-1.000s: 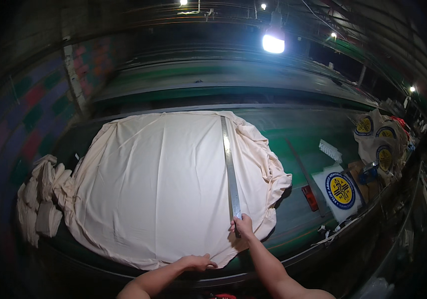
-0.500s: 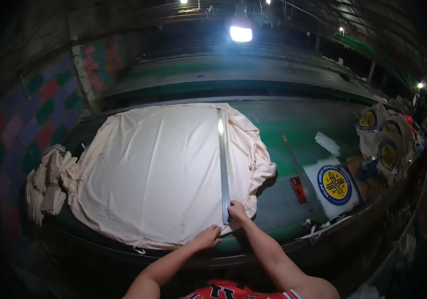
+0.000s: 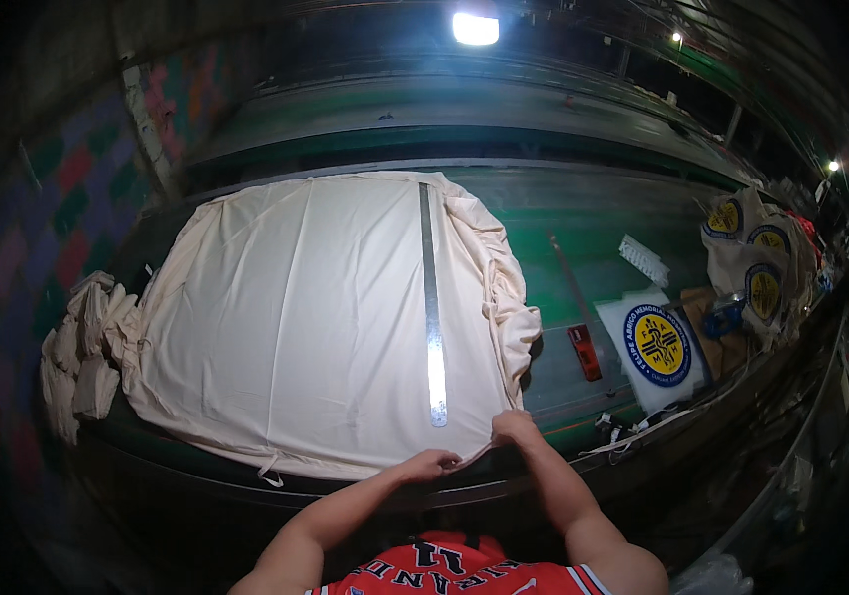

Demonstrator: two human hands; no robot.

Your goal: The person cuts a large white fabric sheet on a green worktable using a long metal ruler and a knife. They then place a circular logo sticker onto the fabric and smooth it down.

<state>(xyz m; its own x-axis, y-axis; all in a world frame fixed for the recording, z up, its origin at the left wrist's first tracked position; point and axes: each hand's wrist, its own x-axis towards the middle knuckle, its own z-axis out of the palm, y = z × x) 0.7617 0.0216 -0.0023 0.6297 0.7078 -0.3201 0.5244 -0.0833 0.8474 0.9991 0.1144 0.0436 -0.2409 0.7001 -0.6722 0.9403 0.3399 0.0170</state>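
Note:
A wide sheet of cream fabric [image 3: 276, 317] is spread over the green table, its right edge bunched in loose folds. On its right part a long metal ruler [image 3: 430, 307] lies lengthwise, with neither hand on it. My left hand [image 3: 428, 465] is closed at the fabric's near edge, fingertips pinching the hem. Farther right, my right hand [image 3: 514, 426] is closed round the near right corner of the cloth. Part of its fingers is hidden by the hand itself.
Folded cream cloth bundles [image 3: 87, 347] sit at the left end. To the right on the green table [image 3: 583, 223] are a red tool [image 3: 584, 353], a white sheet with a round blue-and-yellow emblem [image 3: 657, 345], a white ridged piece [image 3: 644, 260], and printed cloth bags [image 3: 742, 248].
My right hand has let go of the ruler's near end and moved right to the fabric's corner. The left hand stays at the near hem. The whole view has shifted slightly.

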